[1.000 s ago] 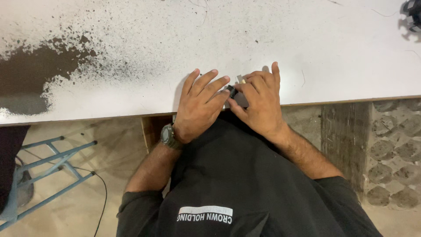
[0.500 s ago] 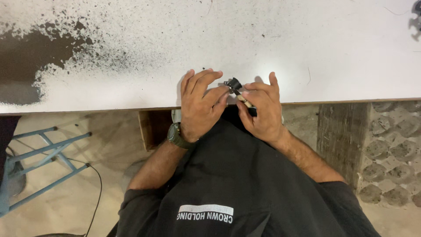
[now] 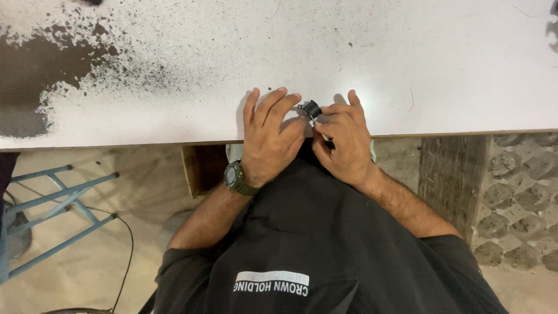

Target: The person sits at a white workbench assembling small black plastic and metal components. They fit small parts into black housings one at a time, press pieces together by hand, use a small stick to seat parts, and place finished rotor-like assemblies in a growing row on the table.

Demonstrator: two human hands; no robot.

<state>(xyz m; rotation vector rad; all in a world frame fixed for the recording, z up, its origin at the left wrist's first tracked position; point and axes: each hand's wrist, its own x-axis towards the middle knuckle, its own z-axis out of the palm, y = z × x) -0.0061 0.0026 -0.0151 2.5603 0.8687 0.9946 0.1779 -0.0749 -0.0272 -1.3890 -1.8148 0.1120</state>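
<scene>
Black small part pinched between both curled hands.

Before me: a white table top, broad, its near edge showing a thin brown strip of board. Top's left part carries a dark patch where the white is worn or sprayed over, breaking into fine black speckles toward the middle. Below the edge: a wooden support left of me, a rough brown post to my right. Behind the post, a wall or paving of grey rounded stones. Floor: pale, dusty concrete. Lower left: a light-blue metal frame, with a thin black cable running across the floor beside it. Light: even, soft shadows.
</scene>
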